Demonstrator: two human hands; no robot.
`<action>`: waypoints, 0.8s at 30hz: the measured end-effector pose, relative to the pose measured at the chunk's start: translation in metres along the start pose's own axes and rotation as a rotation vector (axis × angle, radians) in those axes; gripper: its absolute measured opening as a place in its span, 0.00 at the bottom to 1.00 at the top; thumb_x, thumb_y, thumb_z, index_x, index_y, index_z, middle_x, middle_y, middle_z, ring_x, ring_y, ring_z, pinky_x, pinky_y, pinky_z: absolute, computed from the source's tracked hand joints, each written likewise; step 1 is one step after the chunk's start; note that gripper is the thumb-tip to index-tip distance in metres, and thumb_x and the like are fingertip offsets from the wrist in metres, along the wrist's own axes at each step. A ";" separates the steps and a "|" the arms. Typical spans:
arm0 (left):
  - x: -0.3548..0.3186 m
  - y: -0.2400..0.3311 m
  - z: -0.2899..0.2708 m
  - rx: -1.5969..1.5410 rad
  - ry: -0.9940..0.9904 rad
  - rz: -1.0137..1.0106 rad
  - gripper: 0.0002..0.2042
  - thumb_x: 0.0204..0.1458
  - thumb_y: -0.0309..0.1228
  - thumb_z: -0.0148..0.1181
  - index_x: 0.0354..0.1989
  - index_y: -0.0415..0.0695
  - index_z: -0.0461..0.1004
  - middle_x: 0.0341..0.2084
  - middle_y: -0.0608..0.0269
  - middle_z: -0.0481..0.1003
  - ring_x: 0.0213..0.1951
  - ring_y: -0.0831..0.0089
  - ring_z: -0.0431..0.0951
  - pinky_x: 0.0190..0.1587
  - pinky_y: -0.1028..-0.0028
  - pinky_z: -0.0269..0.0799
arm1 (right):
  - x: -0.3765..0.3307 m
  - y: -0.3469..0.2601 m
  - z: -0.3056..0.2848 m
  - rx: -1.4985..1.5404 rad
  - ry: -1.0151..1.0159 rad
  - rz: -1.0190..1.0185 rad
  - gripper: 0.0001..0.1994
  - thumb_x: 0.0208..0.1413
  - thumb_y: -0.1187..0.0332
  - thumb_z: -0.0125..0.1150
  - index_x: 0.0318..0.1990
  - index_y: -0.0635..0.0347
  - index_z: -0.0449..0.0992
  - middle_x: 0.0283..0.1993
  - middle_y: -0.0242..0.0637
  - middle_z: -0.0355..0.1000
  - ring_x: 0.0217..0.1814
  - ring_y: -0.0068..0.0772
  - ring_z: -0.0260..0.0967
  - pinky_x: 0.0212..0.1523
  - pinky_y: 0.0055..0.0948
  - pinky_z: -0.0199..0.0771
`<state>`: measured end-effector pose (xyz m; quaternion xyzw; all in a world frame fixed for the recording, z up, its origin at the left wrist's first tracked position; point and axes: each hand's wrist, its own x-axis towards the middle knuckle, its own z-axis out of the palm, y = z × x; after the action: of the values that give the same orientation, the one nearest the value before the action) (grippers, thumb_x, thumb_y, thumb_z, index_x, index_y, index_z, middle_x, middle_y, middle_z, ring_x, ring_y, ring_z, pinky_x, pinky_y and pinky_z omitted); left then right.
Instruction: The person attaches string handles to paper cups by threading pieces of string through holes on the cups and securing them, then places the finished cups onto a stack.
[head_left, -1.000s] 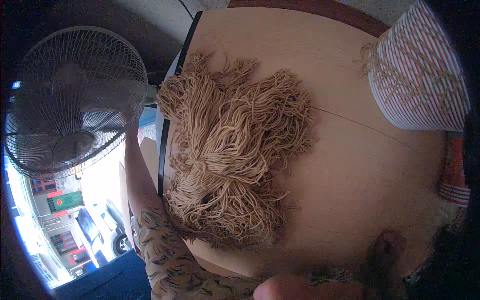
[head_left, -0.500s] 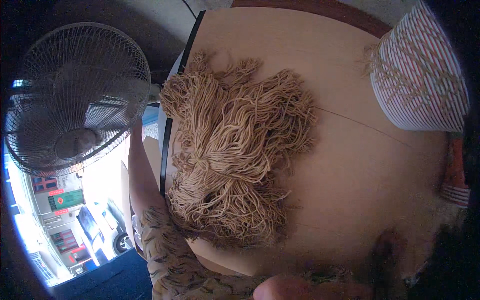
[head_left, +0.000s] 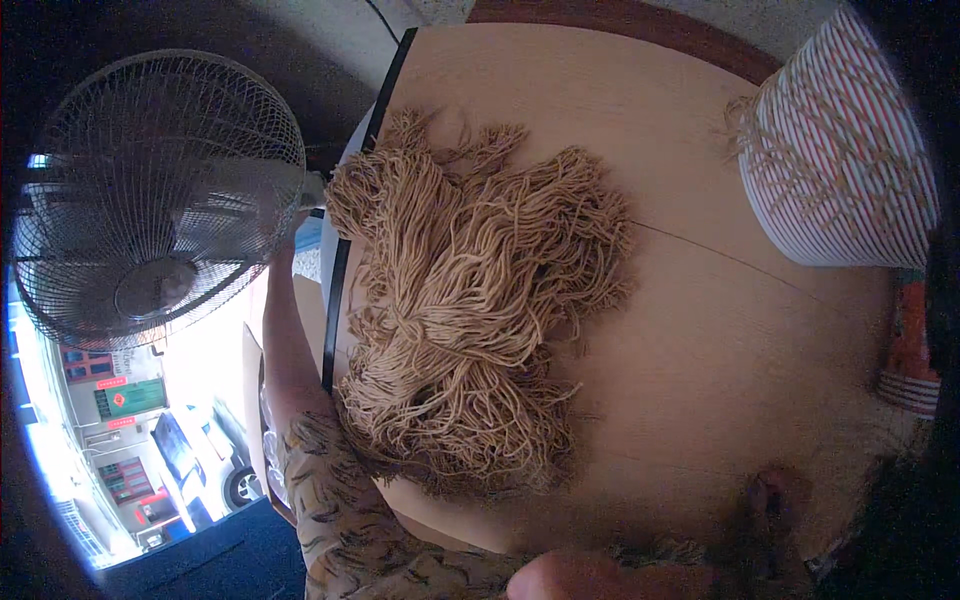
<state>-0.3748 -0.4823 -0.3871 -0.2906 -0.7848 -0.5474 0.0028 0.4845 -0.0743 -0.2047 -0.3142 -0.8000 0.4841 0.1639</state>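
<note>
Neither hand's grip can be read with any certainty: the left arm [head_left: 290,360] runs up along the table's 9 o'clock edge toward the fan, its hand hidden behind the heap and the table rim, and the right hand [head_left: 770,510] shows only as a dark, blurred shape at 5 o'clock, so I cannot tell whether its fingers are spread or closed. Between them, left of the table's centre, lies the heap of tan cord bundles [head_left: 470,310], each hank tied near its middle with loose, frayed ends fanning out. By its look it is light, soft and limp, likely to sag and shed strands if lifted by the ends, and hanks may snag on each other; the tied waist of a bundle [head_left: 405,325] seems the surest place to take hold. On the wooden table [head_left: 680,350], a striped round basket [head_left: 840,160] stands at 2 o'clock, well apart from the heap, and a caged pedestal fan [head_left: 155,200] stands off the table at 9 o'clock.
</note>
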 end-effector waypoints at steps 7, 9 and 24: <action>0.016 0.031 -0.023 0.130 0.038 0.015 0.27 0.60 0.29 0.57 0.69 0.48 0.59 0.65 0.54 0.64 0.63 0.56 0.66 0.65 0.45 0.64 | -0.041 0.062 -0.026 0.063 -0.096 0.316 0.04 0.61 0.75 0.54 0.33 0.61 0.72 0.28 0.36 0.69 0.28 0.30 0.64 0.30 0.29 0.66; 0.020 0.019 -0.028 0.093 0.036 0.012 0.28 0.59 0.28 0.58 0.69 0.48 0.59 0.65 0.54 0.64 0.63 0.56 0.66 0.65 0.45 0.64 | -0.041 0.062 -0.025 -0.011 -0.092 0.214 0.03 0.61 0.74 0.55 0.34 0.61 0.72 0.28 0.35 0.68 0.28 0.31 0.64 0.30 0.29 0.66; 0.018 -0.013 -0.071 -0.533 -0.046 -0.026 0.31 0.57 0.25 0.62 0.69 0.50 0.57 0.61 0.56 0.66 0.55 0.56 0.74 0.58 0.50 0.74 | -0.009 -0.029 -0.009 -0.532 -0.120 0.026 0.11 0.61 0.76 0.54 0.50 0.61 0.67 0.48 0.47 0.67 0.48 0.40 0.66 0.52 0.39 0.69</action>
<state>-0.4181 -0.5384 -0.3639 -0.2834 -0.6165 -0.7279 -0.0986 0.4859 -0.0839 -0.1746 -0.3272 -0.9032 0.2770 0.0215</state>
